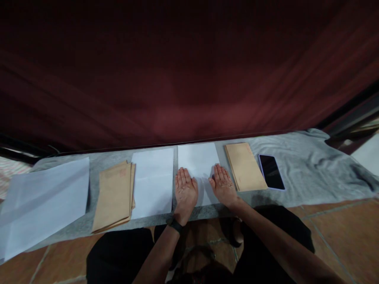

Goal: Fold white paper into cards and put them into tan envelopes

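My left hand (pixel 186 190) lies over the left edge of a white sheet of paper (pixel 199 156), fingers stretched out and nothing in it. Over the right side of the same sheet, my right hand (pixel 223 186) is also open, its fingers pointing away from me. To the left is another white paper stack or sheet (pixel 153 181), its left edge beside several brown envelopes (pixel 114 193). Close to my right hand lies a small stack of brown envelopes (pixel 245 165) with faint red print on top.
A phone (pixel 271 171) with a dark screen and purple edge lies right of the envelopes. Large white sheets (pixel 47 201) overhang the front edge at far left. Grey cloth (pixel 310 169) covers the narrow surface, with a dark red upright panel (pixel 183 98) behind.
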`<action>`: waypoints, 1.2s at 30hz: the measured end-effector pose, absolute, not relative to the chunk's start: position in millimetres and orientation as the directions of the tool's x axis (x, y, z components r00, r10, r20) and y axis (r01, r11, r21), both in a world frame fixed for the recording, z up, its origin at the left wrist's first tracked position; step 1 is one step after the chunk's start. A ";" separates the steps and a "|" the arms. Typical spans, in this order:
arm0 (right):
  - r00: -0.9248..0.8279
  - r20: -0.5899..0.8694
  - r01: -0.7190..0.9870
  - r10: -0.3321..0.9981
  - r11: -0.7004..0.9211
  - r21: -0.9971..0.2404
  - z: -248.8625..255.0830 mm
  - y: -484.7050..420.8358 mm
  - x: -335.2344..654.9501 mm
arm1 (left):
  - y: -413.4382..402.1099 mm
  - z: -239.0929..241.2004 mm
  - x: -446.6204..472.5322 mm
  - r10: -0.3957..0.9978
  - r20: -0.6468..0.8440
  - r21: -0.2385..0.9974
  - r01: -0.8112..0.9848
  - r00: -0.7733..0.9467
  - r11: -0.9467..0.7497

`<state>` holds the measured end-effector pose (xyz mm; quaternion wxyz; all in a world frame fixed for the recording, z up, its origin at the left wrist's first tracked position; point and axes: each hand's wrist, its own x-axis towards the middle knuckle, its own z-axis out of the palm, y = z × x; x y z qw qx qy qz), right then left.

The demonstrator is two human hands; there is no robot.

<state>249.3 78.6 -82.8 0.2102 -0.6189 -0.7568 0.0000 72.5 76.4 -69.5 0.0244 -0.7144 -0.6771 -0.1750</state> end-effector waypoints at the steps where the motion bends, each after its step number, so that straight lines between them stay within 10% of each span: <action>1: -0.162 0.300 0.929 0.940 0.248 -0.275 -79.6 82.7 249.1 | 80.6 -66.8 75.1 0.964 0.265 0.197 0.976 0.035 -0.090; 11: -0.345 0.201 0.860 0.917 0.395 -0.324 -61.6 147.8 231.1 | 149.3 -67.5 97.1 0.953 0.158 0.211 0.934 0.259 -0.289; 28: -0.077 0.279 0.974 0.957 0.132 -0.187 -82.9 160.1 243.1 | 149.7 -70.3 69.9 0.960 0.267 0.176 0.984 -0.085 0.038; 36: -0.313 0.177 0.894 0.933 0.352 -0.276 -61.4 193.2 226.9 | 195.6 -54.2 89.8 0.970 0.121 0.190 0.954 0.210 -0.231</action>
